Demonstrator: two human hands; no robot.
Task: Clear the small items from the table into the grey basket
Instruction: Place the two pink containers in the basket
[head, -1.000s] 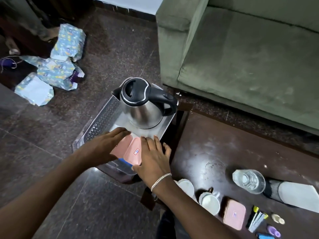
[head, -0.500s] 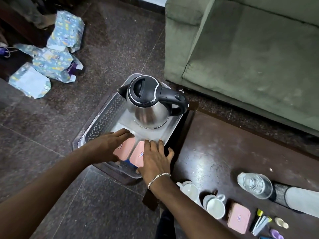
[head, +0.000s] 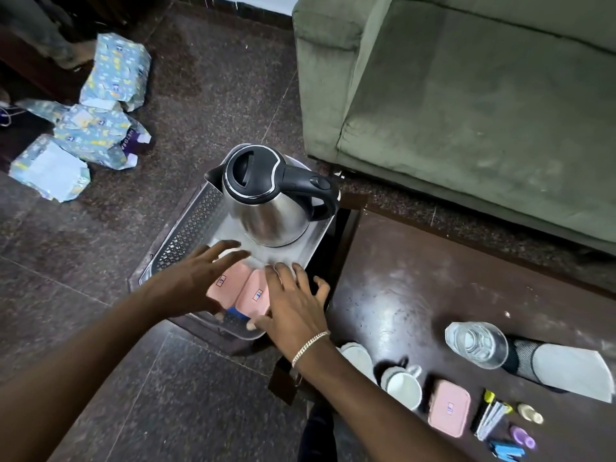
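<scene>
I see left hand (head: 196,281) and right hand (head: 293,305) spread open, grasping nothing | above two pink boxes (head: 256,295) laid flat in grey basket (head: 180,235); beside kettle (head: 266,201), probably to save room

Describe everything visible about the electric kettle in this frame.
The kettle has a shiny, steel-looking body, a black lid that is closed, a black handle pointing right toward the sofa, and a small spout at its left. It stands upright at the far end of the grey basket, beyond two pink boxes. Neither hand touches it: the left hand and right hand spread open over the boxes.
</scene>
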